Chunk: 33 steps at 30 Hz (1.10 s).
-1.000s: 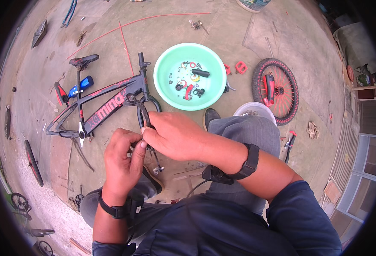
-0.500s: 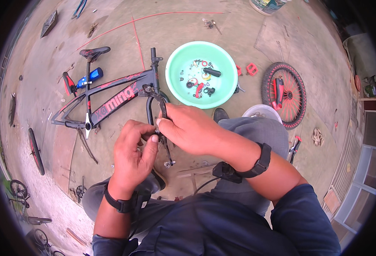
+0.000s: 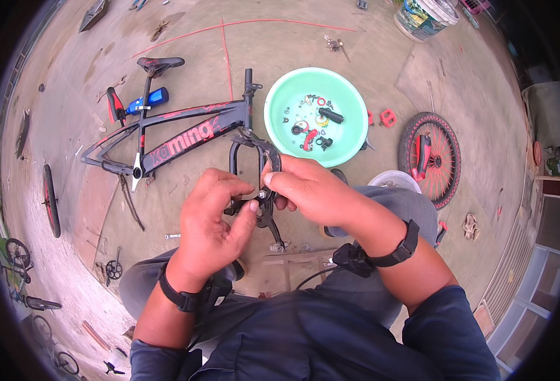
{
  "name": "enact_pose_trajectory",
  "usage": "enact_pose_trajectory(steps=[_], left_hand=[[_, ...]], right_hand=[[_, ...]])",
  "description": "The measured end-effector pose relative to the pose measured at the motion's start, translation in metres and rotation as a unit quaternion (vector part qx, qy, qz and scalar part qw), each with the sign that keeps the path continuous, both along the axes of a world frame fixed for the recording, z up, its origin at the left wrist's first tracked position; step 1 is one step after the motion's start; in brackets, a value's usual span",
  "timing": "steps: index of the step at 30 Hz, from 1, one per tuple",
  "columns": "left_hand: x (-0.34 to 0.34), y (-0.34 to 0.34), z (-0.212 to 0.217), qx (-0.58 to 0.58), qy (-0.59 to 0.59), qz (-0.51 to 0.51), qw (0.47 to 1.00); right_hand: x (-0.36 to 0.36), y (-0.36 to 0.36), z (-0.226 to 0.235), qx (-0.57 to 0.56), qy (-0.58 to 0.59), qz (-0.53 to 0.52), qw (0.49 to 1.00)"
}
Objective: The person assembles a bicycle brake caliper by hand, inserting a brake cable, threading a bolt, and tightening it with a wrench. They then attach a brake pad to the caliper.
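Far left: thin black tyre, ring shape foreshortened. Next, bike frame: dark tubing, red/grey panels, bare metal crank arm. Smooth blue bottle up by the seat tube, padded black saddle above.

Left hand half curled, thumb and fingertips at a silver bolt; can't tell if it's pinching. Dark curved metal part sits just right of the black fork, gripped in right hand, thumb on top, fingers closed.

Round mint-green basin, smooth plastic, holds small rings, metal bits and a black cylinder. Right of it, a blocky red pedal, then a spoked wheel: knobbly black tyre, red spokes. Crumpled tan cloth beyond.

Surface: grey-tan concrete ground, stained and seamed, rough whitish strip lower left. Ribbed panel and pale framed panes along the right edge.
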<state>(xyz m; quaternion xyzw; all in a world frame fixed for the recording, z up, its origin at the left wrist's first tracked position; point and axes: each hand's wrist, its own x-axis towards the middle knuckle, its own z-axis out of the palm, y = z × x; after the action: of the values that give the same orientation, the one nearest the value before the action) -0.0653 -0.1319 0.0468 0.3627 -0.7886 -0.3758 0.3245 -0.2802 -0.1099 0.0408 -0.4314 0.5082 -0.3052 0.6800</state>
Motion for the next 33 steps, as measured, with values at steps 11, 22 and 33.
enact_pose_trajectory(steps=[11,22,33], left_hand=[[-0.0008,0.0004,-0.0019,-0.032,0.011,-0.006,0.999],[0.0006,-0.0014,-0.0018,0.0,-0.008,-0.025,1.0],[-0.0034,-0.0019,-0.0038,-0.016,-0.01,-0.028,0.999]], right_hand=[[-0.0018,0.0007,0.0045,-0.008,-0.02,0.019,1.0],[0.0005,0.0009,-0.0014,-0.084,0.047,0.022,0.995],[0.0003,0.0017,0.0036,-0.136,0.094,0.015,0.986]])
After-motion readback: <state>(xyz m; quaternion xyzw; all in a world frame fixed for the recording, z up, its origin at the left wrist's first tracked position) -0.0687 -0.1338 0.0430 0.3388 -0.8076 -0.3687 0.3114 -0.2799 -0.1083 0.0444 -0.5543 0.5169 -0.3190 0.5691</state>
